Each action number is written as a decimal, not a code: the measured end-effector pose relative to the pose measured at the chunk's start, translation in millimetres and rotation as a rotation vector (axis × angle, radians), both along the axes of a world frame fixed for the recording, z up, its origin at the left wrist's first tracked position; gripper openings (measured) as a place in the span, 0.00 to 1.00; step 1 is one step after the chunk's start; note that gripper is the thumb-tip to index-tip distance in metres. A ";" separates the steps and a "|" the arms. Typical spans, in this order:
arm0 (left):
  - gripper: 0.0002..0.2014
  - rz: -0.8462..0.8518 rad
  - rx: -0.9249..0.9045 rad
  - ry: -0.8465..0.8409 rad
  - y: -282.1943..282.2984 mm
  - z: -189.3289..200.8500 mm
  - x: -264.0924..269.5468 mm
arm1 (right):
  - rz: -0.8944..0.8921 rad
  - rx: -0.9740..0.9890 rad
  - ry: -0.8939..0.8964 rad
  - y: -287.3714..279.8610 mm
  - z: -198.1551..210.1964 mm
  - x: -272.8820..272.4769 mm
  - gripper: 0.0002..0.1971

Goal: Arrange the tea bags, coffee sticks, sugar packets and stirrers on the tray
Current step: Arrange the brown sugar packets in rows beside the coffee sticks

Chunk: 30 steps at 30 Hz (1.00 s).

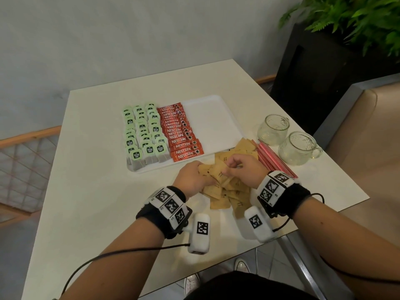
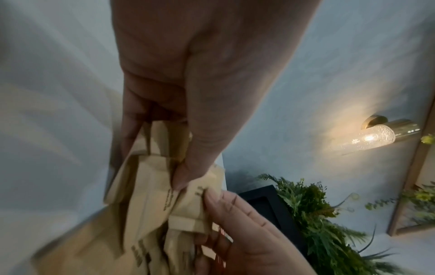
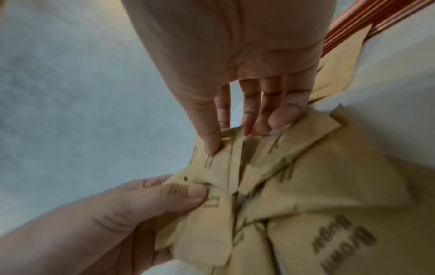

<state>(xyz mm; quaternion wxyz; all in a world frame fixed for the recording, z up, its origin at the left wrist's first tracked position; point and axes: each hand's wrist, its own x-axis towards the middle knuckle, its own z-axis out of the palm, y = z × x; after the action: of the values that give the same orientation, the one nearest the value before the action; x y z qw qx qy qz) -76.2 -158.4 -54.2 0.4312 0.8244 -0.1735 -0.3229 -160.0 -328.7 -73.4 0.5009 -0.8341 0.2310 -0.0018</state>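
Observation:
A white tray holds rows of green tea bags on its left and red coffee sticks in the middle; its right part is bare. Brown sugar packets lie heaped on the table just in front of the tray. My left hand grips a bunch of these packets between thumb and fingers. My right hand pinches the top edges of packets in the same bunch, thumb against fingertips. Red-striped stirrers lie right of the heap.
Two clear glass mugs stand right of the tray, beyond the stirrers. A black planter with a fern is behind the table's far right corner. A beige bench runs along the right edge.

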 end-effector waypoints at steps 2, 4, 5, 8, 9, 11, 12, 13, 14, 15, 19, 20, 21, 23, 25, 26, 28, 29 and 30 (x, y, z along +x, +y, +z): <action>0.17 0.035 -0.014 0.033 5.5 0.7 6.8 | -0.005 0.032 0.002 -4.8 2.6 0.9 0.07; 0.19 0.086 -0.035 0.086 12.9 1.4 14.8 | -0.007 0.089 -0.006 -9.1 6.7 0.8 0.08; 0.20 0.114 -0.047 0.111 16.5 1.6 18.8 | -0.008 0.112 -0.012 -11.1 8.7 1.3 0.09; 0.19 0.199 -0.100 0.154 23.3 3.5 26.7 | 0.004 0.193 -0.035 -11.1 18.6 3.2 0.07; 0.19 0.224 -0.126 0.168 22.9 5.1 28.1 | 0.024 0.225 -0.037 -9.7 21.6 4.9 0.05; 0.20 0.259 -0.178 0.209 19.8 7.7 28.9 | 0.093 0.254 -0.031 -4.7 26.7 8.5 0.02; 0.20 0.269 -0.204 0.234 17.4 9.3 28.4 | 0.118 0.263 -0.028 -1.6 28.3 10.7 0.02; 0.19 0.277 -0.232 0.265 15.0 10.4 27.7 | 0.125 0.273 -0.026 1.8 29.9 13.3 0.01; 0.19 0.289 -0.263 0.307 12.4 11.3 27.3 | 0.117 0.282 -0.028 4.7 31.1 15.9 0.02; 0.18 0.300 -0.299 0.358 10.0 12.6 26.7 | 0.104 0.292 -0.036 7.1 32.4 18.7 0.02; 0.20 0.237 -0.351 0.478 5.8 12.6 26.0 | 0.090 0.279 -0.059 9.4 37.6 28.2 0.02; 0.21 0.222 -0.351 0.481 5.7 11.3 26.6 | 0.089 0.254 -0.057 8.3 38.7 29.8 0.03; 0.22 0.214 -0.351 0.473 5.2 10.4 27.3 | 0.083 0.233 -0.056 6.1 39.8 31.7 0.05; 0.21 0.228 -0.351 0.430 5.1 10.1 29.8 | 0.078 0.238 -0.044 0.4 42.7 36.5 0.13; 0.23 0.256 -0.359 0.400 4.6 11.5 34.4 | 0.096 0.281 -0.025 -4.5 48.3 42.0 0.20; 0.24 0.261 -0.365 0.389 4.0 12.7 36.8 | 0.108 0.292 -0.028 -5.8 52.1 44.9 0.23; 0.24 0.259 -0.377 0.361 1.4 16.8 40.4 | 0.096 0.299 -0.065 -7.7 58.5 52.2 0.27; 0.24 0.264 -0.386 0.346 -0.3 18.7 42.4 | 0.064 0.312 -0.091 -9.2 60.3 57.4 0.28; 0.23 0.277 -0.401 0.331 -2.1 20.8 44.7 | 0.021 0.333 -0.113 -10.7 61.0 63.2 0.27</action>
<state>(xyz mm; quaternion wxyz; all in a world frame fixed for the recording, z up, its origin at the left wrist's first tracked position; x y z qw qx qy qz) -31.5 -160.5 -33.4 0.6478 0.6749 -0.0468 -0.3502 -96.8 -339.3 -12.4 0.6442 -0.7406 0.1910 -0.0053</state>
